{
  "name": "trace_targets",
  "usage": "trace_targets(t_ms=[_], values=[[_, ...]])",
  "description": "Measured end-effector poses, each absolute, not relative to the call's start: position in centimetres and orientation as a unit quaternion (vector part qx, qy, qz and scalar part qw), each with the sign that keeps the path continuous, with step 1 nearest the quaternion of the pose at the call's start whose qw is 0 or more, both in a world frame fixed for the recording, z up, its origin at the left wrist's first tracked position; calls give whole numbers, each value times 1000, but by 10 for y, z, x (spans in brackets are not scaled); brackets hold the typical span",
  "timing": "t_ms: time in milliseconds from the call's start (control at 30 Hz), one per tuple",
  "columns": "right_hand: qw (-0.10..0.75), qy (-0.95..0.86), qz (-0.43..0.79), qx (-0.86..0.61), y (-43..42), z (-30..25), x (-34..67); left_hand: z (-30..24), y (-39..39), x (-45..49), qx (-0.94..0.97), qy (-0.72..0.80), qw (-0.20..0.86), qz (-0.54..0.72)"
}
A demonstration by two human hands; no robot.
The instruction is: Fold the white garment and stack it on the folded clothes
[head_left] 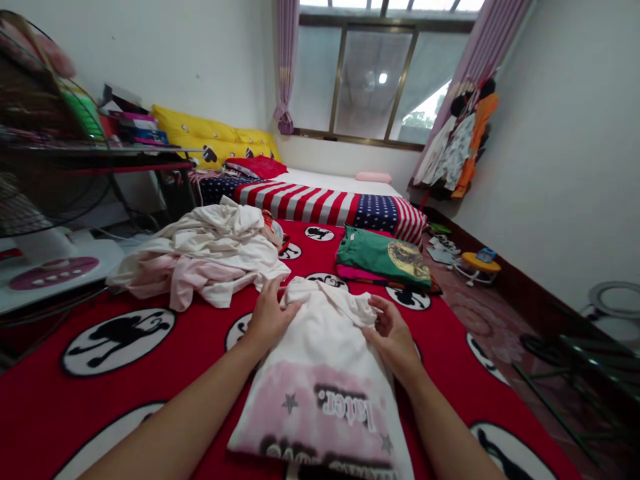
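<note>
A white T-shirt (pixel 325 340), folded into a long panel, lies in front of me on the red cover. Its lower part has a pink patch with stars and lettering that appears upside down. My left hand (pixel 273 313) is at the shirt's upper left edge, thumb on top and fingers along the side. At the upper right edge, by the bunched collar, my right hand (pixel 393 333) has its fingers curled round the fabric with the thumb on top. Some fingertips of both hands are hidden.
A loose heap of white and pink clothes (pixel 215 247) lies at the left. Folded clothes, a green shirt (pixel 375 253) uppermost, are stacked at the right. The red cover (pixel 200 347) has monkey-like figures. A fan base (pixel 50 263) stands left; a yellow stool (pixel 480 262) is on the floor.
</note>
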State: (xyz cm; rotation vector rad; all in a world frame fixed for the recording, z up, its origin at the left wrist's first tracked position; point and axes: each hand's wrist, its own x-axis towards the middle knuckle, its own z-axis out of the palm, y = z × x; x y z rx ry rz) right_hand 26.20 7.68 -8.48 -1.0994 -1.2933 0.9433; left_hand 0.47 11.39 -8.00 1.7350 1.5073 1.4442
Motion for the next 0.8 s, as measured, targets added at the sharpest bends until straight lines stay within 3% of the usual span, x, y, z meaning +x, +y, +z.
trace_targets(t_ms=[100, 267, 400, 533, 800], values=[[574, -545, 403, -459, 79, -89, 264, -60, 93, 19, 695, 501, 92, 508], [565, -569, 306, -513, 78, -88, 267, -47, 43, 61, 843, 393, 213, 300], [562, -597, 187, -542, 75, -79, 269, -59, 20, 77, 896, 374, 176, 162], [566, -579, 166, -562, 75, -78, 272, -69, 21, 76, 905, 370, 154, 146], [558, -531, 288, -568, 94, -71, 282, -73, 20, 72, 900, 354, 181, 180]])
